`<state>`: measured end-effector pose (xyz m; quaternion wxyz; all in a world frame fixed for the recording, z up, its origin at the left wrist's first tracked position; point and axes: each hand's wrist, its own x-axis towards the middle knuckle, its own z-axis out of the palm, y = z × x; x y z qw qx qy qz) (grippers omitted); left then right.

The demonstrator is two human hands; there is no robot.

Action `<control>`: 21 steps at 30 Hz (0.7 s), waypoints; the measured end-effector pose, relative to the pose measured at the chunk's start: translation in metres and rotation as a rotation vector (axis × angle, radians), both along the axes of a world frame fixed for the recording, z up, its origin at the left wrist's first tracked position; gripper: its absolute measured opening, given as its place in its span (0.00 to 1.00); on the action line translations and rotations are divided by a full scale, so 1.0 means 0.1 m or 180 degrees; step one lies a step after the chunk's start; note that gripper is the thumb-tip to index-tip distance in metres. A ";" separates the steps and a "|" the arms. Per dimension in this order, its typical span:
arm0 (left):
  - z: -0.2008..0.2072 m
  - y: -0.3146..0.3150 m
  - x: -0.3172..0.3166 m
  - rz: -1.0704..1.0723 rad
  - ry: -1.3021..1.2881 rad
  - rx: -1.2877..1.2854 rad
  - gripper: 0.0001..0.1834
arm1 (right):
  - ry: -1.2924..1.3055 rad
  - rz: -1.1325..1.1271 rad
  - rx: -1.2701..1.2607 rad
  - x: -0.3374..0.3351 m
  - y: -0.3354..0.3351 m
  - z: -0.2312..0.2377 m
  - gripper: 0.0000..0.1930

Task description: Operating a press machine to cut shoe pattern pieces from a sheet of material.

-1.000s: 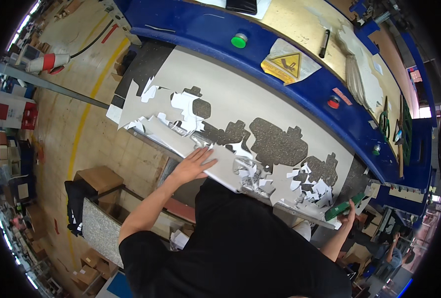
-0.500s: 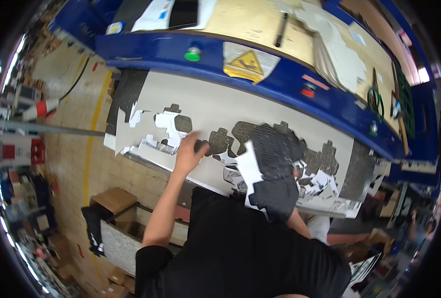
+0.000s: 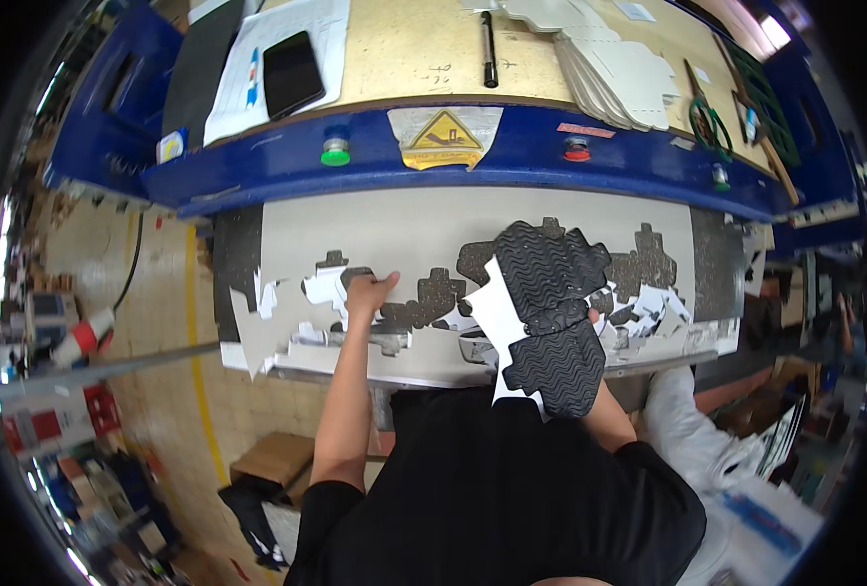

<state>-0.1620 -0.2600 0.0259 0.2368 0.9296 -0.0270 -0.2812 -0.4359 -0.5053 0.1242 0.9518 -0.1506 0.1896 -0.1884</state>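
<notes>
A black rubber piece (image 3: pixel 556 283) with wavy tread and a notched outline is held up over the near edge of the bench, a white jagged-edged piece (image 3: pixel 497 322) behind it on the left. My right hand (image 3: pixel 593 316) grips its right edge; most of the fingers are hidden beneath. My left hand (image 3: pixel 367 293) is over the grey sheet (image 3: pixel 404 225), thumb stretched apart from the fingers, beside white scraps (image 3: pixel 324 288). Nothing shows in its grasp, though the fingertips are partly hidden. Dark speckled cutout shapes (image 3: pixel 438 293) lie around both hands.
A blue machine beam (image 3: pixel 512 146) with a green button (image 3: pixel 335 148) and a red button (image 3: pixel 576 148) crosses behind the sheet. On the shelf lie a phone (image 3: pixel 294 74), a marker (image 3: pixel 489 49), stacked pale pieces (image 3: pixel 614 73) and green-handled scissors (image 3: pixel 709 125). More white scraps (image 3: pixel 656 308) lie right.
My head view has shifted and levelled. The left hand has stayed by the white scraps, its fingers less spread. The right hand still holds the black rubber piece, now in sharper view.
</notes>
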 end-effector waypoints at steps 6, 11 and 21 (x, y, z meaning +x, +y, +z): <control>0.04 0.13 -0.07 -0.0721 -0.0112 0.0100 0.31 | 0.0035 -0.0503 -0.0215 -0.26 0.23 -0.11 0.48; 0.14 0.33 -0.12 -0.0860 -0.0116 0.0270 0.28 | 0.0007 -0.0691 -0.0393 -0.63 0.39 -0.12 0.49; 0.31 0.62 -0.13 -0.1011 0.0093 0.0112 0.28 | 0.0500 -0.0767 -0.0441 -0.86 0.54 -0.04 0.54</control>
